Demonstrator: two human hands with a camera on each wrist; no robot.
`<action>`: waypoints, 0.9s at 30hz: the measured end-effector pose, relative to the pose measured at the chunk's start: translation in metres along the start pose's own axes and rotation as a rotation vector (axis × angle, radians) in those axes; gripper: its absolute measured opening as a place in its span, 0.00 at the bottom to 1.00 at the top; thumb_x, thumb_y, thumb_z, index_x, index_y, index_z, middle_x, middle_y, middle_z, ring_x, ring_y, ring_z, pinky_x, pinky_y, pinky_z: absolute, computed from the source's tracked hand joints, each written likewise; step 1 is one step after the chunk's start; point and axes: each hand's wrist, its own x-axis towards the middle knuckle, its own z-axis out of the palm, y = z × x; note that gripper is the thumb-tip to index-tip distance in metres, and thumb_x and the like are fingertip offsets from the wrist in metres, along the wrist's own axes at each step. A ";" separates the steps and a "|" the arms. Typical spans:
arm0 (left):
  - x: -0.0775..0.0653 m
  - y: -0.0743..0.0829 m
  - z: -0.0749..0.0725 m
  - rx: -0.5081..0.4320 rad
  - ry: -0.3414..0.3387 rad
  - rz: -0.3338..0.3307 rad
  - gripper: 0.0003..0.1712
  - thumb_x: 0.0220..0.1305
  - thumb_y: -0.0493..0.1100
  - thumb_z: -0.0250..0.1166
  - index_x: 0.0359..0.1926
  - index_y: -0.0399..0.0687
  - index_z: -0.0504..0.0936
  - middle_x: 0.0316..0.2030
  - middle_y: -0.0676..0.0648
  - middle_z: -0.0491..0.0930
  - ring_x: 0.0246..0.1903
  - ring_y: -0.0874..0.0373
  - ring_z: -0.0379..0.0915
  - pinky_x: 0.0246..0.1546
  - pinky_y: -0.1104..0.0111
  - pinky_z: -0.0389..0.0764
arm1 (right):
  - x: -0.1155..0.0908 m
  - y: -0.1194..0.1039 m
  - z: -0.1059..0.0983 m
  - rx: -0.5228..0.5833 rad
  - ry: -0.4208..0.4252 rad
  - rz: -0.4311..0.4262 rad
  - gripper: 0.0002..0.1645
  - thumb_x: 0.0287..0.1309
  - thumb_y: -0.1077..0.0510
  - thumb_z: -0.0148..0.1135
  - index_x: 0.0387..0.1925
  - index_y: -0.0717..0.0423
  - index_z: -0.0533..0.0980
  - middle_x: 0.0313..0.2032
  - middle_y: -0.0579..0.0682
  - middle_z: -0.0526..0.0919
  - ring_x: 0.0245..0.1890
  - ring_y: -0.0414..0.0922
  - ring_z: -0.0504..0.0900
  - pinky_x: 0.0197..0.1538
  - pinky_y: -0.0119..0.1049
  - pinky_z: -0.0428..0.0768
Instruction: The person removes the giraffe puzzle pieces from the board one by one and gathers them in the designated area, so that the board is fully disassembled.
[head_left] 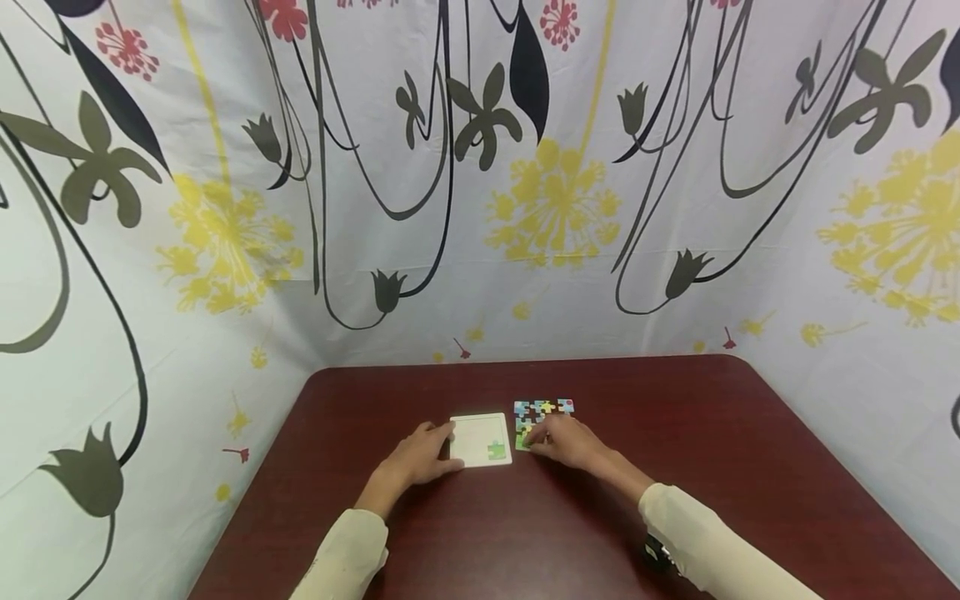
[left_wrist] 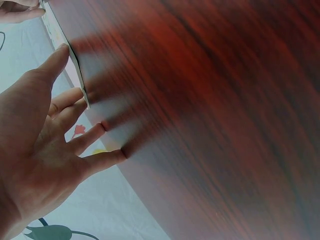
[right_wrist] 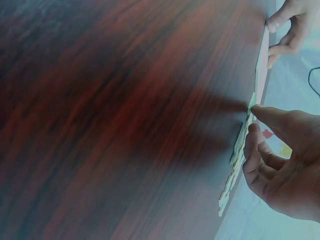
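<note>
My left hand [head_left: 420, 454] rests at the left side of a white puzzle tray [head_left: 471, 435]. Its thumb and index finger touch the tray's edge, and the other fingers spread onto the table in the left wrist view. A green puzzle piece [head_left: 497, 451] sits in the tray's lower right corner. Just right of the tray, several colourful pieces [head_left: 546, 407] lie in rows on the table. Over their lower part, my right hand [head_left: 567, 442] pinches a green puzzle piece [right_wrist: 251, 106] between thumb and curled index finger. That hand hides some of the pieces.
Dark red-brown wood makes up the table [head_left: 465, 533], with rounded far corners. A white curtain [head_left: 480, 308] with flower prints hangs behind it and along the sides. A dark object [head_left: 657, 550] shows by the right sleeve [head_left: 697, 525].
</note>
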 end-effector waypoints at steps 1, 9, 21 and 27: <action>0.000 0.000 0.000 0.000 0.000 0.002 0.31 0.65 0.59 0.73 0.61 0.49 0.76 0.55 0.40 0.77 0.56 0.40 0.74 0.52 0.43 0.78 | 0.000 0.000 0.001 -0.002 -0.002 -0.006 0.06 0.65 0.60 0.72 0.41 0.53 0.90 0.39 0.46 0.91 0.28 0.32 0.79 0.30 0.31 0.76; -0.001 0.001 0.001 -0.005 -0.002 -0.010 0.33 0.66 0.60 0.72 0.64 0.49 0.76 0.60 0.38 0.76 0.60 0.38 0.73 0.55 0.42 0.77 | 0.000 0.000 0.001 -0.024 0.005 -0.026 0.05 0.64 0.60 0.72 0.41 0.51 0.90 0.39 0.44 0.91 0.34 0.35 0.86 0.35 0.33 0.80; -0.001 -0.001 -0.001 0.001 -0.003 -0.008 0.34 0.67 0.60 0.71 0.65 0.49 0.75 0.61 0.37 0.76 0.62 0.37 0.72 0.56 0.40 0.77 | 0.006 -0.011 0.003 0.010 0.020 -0.035 0.09 0.64 0.62 0.72 0.46 0.54 0.89 0.38 0.49 0.91 0.33 0.38 0.87 0.33 0.33 0.81; 0.000 0.000 0.000 -0.005 -0.013 -0.006 0.34 0.67 0.60 0.71 0.66 0.49 0.75 0.61 0.38 0.77 0.65 0.37 0.70 0.57 0.40 0.76 | 0.013 -0.013 0.011 0.024 0.012 -0.021 0.10 0.64 0.61 0.73 0.46 0.52 0.88 0.36 0.43 0.89 0.29 0.33 0.81 0.33 0.32 0.79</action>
